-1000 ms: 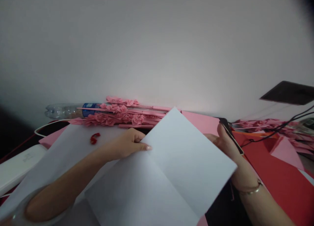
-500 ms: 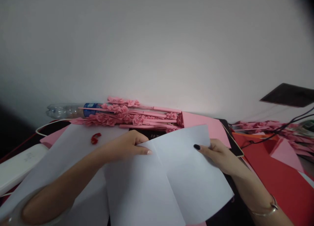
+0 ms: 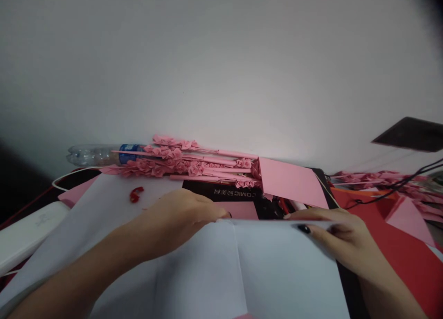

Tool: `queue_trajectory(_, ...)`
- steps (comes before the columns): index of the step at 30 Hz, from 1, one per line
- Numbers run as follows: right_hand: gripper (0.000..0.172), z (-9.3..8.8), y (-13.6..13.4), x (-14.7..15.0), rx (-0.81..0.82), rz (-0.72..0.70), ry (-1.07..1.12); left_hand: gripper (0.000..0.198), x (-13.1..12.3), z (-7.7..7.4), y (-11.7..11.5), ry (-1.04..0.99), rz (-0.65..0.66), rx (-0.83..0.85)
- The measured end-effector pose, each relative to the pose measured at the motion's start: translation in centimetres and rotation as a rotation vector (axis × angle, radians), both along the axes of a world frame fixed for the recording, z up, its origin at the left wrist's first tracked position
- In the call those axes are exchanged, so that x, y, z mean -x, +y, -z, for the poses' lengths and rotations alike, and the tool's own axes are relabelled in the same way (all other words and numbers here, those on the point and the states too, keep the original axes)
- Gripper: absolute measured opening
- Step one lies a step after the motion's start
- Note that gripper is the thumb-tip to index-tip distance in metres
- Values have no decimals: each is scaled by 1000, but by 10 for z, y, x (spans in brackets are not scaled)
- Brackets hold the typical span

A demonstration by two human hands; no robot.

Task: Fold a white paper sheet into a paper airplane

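Creased white paper sheet [image 3: 200,273], smooth and matte, upper edge gripped by left hand [image 3: 176,215] and right hand [image 3: 341,233], fingers [image 3: 321,229] closed, above papered surface [image 3: 404,249] bearing flat pink card [image 3: 292,183], pink paper flowers on sticks [image 3: 176,164], ridged plastic bottle [image 3: 93,155], before pale wall [image 3: 221,65].

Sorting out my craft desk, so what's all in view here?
folded paper sheet: 1, white, held at the near side
paper flowers on sticks: many, pink, far edge and far right
plastic bottle: 1, clear with blue label, lying behind the flowers
paper scrap: 1, red, left of the hands
flat pink paper: 1, pink, far side, centre right
printed box: 1, black, behind the hands
card sheets: several, red, right
cable: 1, black, far right
block: 1, white, left edge
left hand: 1, on the sheet's edge
right hand: 1, black nails, on the sheet's edge
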State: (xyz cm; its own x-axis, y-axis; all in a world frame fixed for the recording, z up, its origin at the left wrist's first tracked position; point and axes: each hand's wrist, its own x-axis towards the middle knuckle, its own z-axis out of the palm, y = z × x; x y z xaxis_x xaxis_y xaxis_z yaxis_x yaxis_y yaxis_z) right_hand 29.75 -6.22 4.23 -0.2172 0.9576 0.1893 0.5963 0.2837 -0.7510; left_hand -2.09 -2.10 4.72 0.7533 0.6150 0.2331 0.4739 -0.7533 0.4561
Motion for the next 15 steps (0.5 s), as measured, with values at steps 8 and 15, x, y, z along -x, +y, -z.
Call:
queue_trajectory(8,32,10,21,27,613,256,526,31,7,17,23,142,-469,-57)
queue_trajectory(15,34,55,30,2,732,260,578,32,7,47,40,189,-497,-13)
